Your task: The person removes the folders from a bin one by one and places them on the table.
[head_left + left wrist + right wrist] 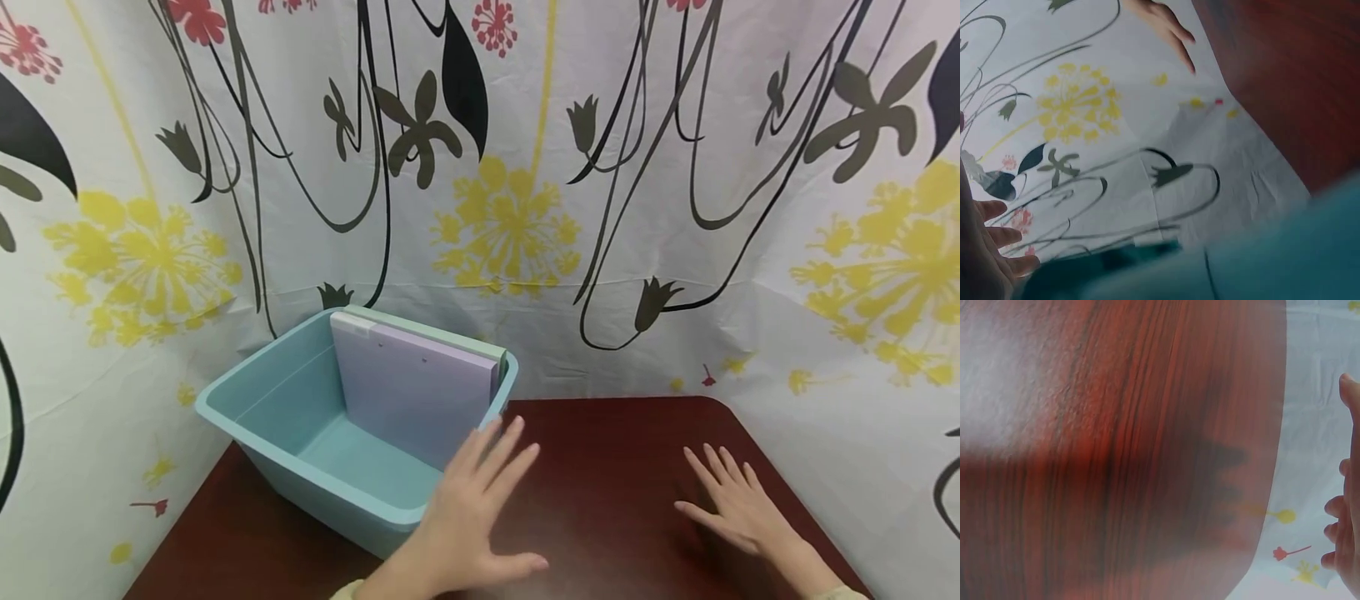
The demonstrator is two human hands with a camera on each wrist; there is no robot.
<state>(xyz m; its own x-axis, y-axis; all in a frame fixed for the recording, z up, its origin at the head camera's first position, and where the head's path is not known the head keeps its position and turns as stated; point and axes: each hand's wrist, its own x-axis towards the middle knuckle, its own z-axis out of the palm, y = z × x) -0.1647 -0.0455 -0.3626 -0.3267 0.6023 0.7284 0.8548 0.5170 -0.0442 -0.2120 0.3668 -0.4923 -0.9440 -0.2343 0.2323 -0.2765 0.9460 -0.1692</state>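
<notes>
A light blue plastic bin (pixel 315 492) stands on the left of the table. Inside it, against the far right wall, lean a lilac folder or clipboard (pixel 412 383) and a pale green one (pixel 450 335) behind it. My left hand (pixel 468 508) is spread beside the bin's right front corner, fingers straight, holding nothing; whether it touches the rim I cannot tell. The bin's blue edge (pixel 1260 250) fills the lower part of the left wrist view. Over the right side of the table my right hand (pixel 738 504) extends with straight fingers, holding nothing.
The dark red wooden table (pixel 600 467) has a rounded far right corner. A white cloth (pixel 525 358) with flower prints hangs behind the table and down both sides. A shadow of the right hand falls on the wood in the right wrist view.
</notes>
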